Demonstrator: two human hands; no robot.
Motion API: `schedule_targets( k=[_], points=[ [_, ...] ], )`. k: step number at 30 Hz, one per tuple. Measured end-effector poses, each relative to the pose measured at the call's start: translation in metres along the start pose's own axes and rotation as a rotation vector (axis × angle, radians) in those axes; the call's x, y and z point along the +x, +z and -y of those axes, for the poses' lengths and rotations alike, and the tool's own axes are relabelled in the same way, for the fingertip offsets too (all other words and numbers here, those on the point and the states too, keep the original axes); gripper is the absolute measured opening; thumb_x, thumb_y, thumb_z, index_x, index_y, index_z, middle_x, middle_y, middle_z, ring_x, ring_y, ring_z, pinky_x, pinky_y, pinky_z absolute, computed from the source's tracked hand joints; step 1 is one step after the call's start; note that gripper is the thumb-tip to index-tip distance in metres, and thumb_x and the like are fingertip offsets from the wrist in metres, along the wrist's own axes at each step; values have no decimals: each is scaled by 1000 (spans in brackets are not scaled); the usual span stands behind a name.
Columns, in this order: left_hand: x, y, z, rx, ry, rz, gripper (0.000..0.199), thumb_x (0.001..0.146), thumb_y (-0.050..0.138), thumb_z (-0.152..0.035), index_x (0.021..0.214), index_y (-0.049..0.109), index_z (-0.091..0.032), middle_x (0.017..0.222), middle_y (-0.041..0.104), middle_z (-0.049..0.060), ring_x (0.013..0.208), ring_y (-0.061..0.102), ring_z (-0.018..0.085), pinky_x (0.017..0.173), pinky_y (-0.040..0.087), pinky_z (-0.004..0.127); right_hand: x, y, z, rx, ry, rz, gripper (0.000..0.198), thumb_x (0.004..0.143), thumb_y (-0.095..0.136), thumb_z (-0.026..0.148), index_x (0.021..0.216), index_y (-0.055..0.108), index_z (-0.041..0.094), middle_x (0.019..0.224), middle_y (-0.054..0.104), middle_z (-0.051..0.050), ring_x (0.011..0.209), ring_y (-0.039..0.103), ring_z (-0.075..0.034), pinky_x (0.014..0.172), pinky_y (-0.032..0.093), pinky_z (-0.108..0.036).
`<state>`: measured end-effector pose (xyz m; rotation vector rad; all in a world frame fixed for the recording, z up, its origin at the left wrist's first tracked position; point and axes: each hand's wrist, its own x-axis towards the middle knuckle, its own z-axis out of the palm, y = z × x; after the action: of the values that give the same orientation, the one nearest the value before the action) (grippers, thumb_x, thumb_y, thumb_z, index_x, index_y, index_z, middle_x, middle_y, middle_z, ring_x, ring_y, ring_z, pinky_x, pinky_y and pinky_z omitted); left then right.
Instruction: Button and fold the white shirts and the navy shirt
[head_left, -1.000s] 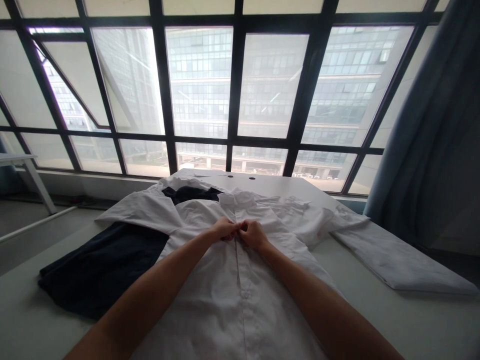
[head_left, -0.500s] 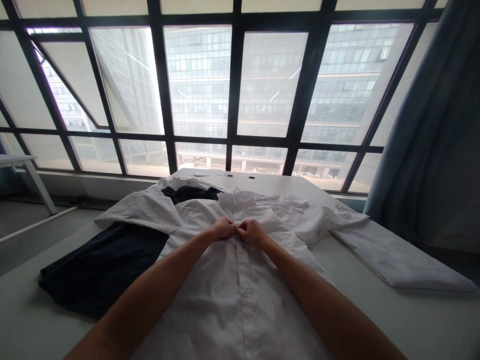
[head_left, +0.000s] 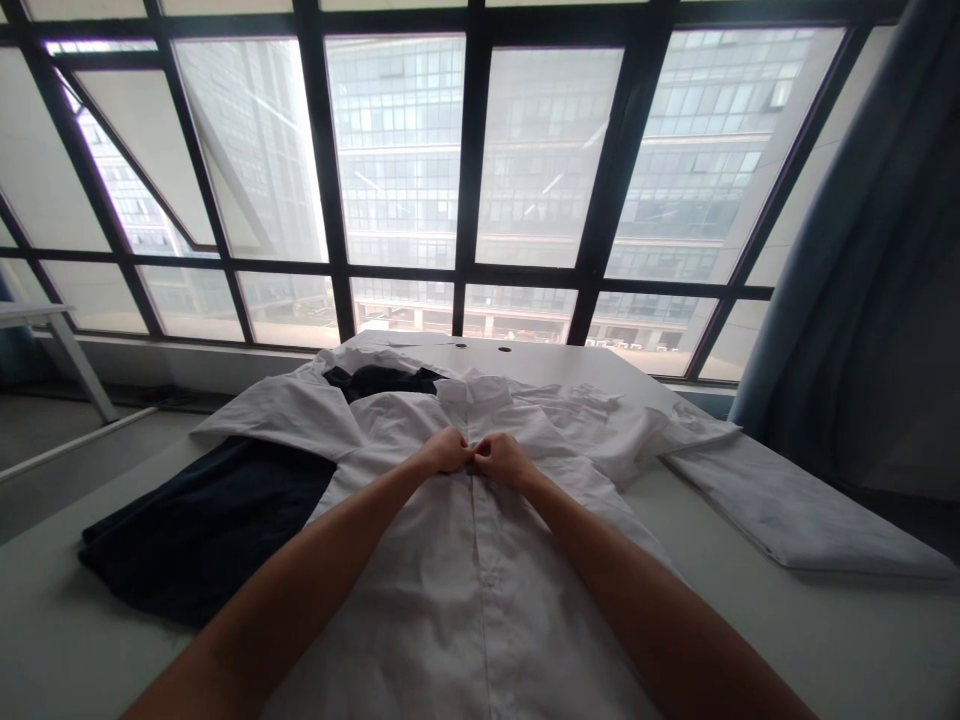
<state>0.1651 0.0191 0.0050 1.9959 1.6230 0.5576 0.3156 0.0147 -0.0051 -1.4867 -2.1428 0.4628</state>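
A white button-up shirt (head_left: 420, 560) lies spread on the table, its collar toward the window and its sleeves out to both sides. My left hand (head_left: 448, 451) pinches the shirt's front placket a little below the collar. Right beside it, my right hand (head_left: 501, 460) is closed on the same strip of cloth, the fingertips of both hands meeting. Any button between the fingers is hidden. Below the hands, the placket runs down the middle toward me.
Dark folded cloth (head_left: 202, 530) lies left, partly under a sleeve. More dark cloth (head_left: 382, 380) shows near the collar. A flat white folded item (head_left: 810, 510) rests right on the white table (head_left: 750, 640). A blue curtain (head_left: 817, 300) hangs at right; windows (head_left: 405, 160) stand behind.
The view has shifted very slightly. Both hands stay at the same spot on the placket, with only a small shift of the fingers.
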Motion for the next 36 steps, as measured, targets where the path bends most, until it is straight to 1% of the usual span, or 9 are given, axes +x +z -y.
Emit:
schedule_targets(
  k=[4, 8, 12, 21, 25, 28, 31, 33, 36],
  points=[
    [4, 0, 2, 53, 53, -68, 13, 72, 67, -25, 65, 72, -15, 56, 62, 2, 62, 55, 15, 56, 36, 21, 3, -1, -1, -3, 42, 3, 21, 78, 60, 24, 65, 75, 16, 54, 65, -2, 56, 59, -13, 49, 32, -20],
    [3, -2, 6, 80, 75, -96, 16, 73, 66, -27, 76, 77, -16, 69, 70, 4, 68, 59, 16, 59, 38, 20, 7, 0, 1, 84, 135, 60, 27, 77, 63, 28, 51, 66, 18, 41, 55, 1, 44, 52, -11, 43, 31, -19],
    [3, -1, 8, 92, 85, -91, 18, 73, 65, -26, 78, 78, -15, 71, 71, 4, 68, 60, 16, 59, 39, 20, 8, -2, 5, 176, 229, 143, 34, 78, 64, 30, 46, 58, 19, 38, 52, 1, 36, 51, -12, 39, 33, -19],
    [-1, -5, 4, 97, 99, -81, 23, 76, 65, -32, 81, 79, -14, 68, 70, 5, 65, 60, 16, 59, 39, 22, 8, -6, 2, 239, 213, 162, 38, 82, 57, 28, 46, 52, 19, 32, 41, 3, 33, 42, -10, 37, 30, -19],
    [-9, -6, -1, 149, 94, -152, 25, 79, 65, -38, 86, 78, -17, 75, 71, 5, 72, 63, 19, 65, 43, 25, 11, -6, -2, 282, 232, 184, 39, 87, 51, 30, 50, 48, 19, 36, 41, 4, 33, 38, -9, 38, 31, -20],
    [-15, 0, 0, 278, 111, -262, 26, 83, 64, -40, 95, 75, -20, 96, 72, 7, 94, 64, 24, 83, 46, 31, 9, -10, -5, 258, 231, 155, 31, 89, 50, 28, 60, 55, 17, 47, 52, 1, 42, 49, -11, 46, 39, -20],
    [-17, 6, 6, 405, 165, -241, 37, 90, 56, -44, 118, 65, -22, 130, 62, 10, 124, 52, 26, 106, 36, 40, 4, -17, -15, 96, 138, -14, 15, 87, 54, 25, 89, 66, 15, 83, 70, -8, 81, 66, -20, 73, 49, -26],
    [-18, 7, 9, 457, 182, -124, 47, 97, 43, -45, 136, 52, -22, 149, 46, 10, 138, 38, 27, 115, 24, 48, -2, -22, -26, -129, 55, -107, 31, 87, 55, 27, 115, 63, 15, 119, 66, -14, 116, 57, -25, 97, 42, -33],
    [-21, 5, 8, 508, 167, 38, 57, 101, 27, -47, 149, 35, -19, 160, 26, 11, 148, 20, 28, 117, 10, 57, -12, -27, -43, -366, 136, 2, 56, 95, 44, 42, 143, 46, 14, 152, 40, -15, 141, 32, -28, 115, 22, -44]
  ],
)
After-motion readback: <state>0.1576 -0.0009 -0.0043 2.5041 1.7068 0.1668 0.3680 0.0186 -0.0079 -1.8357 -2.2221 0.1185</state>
